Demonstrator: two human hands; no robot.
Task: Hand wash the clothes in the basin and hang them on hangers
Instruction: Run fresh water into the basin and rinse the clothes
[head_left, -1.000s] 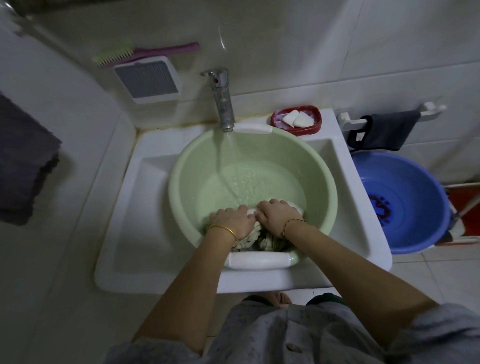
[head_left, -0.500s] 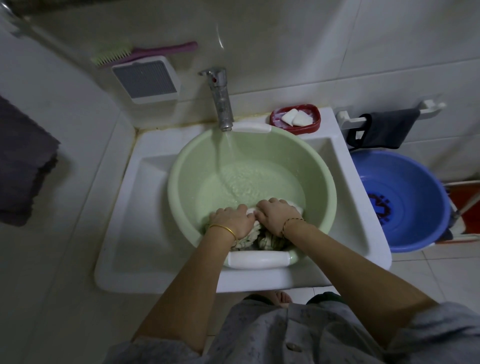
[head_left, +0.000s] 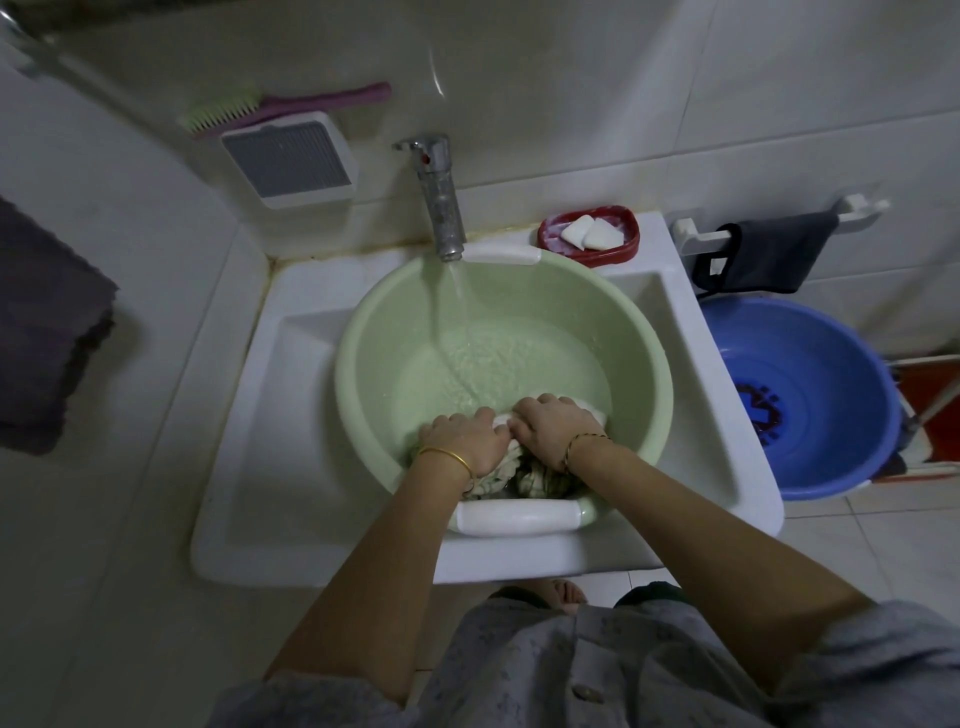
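Note:
A pale green basin (head_left: 363, 364) sits in the white sink (head_left: 244, 467), holding shallow water. A wet, bunched light cloth (head_left: 511, 470) lies at the basin's near side. My left hand (head_left: 462, 439) and my right hand (head_left: 550, 428) sit side by side on the cloth, fingers curled round it, knuckles up. Most of the cloth is hidden under them. Water runs from the metal tap (head_left: 439, 202) into the basin just beyond my hands.
A red soap dish (head_left: 587, 236) with white soap stands behind the basin on the right. On the floor to the right is a blue basin (head_left: 810, 400), a dark cloth (head_left: 769, 252) on a rail above it. A brush (head_left: 280, 106) lies on the wall ledge.
Both hands stay clenched on the cloth in nearly the same spot; the water keeps running. No clear movement.

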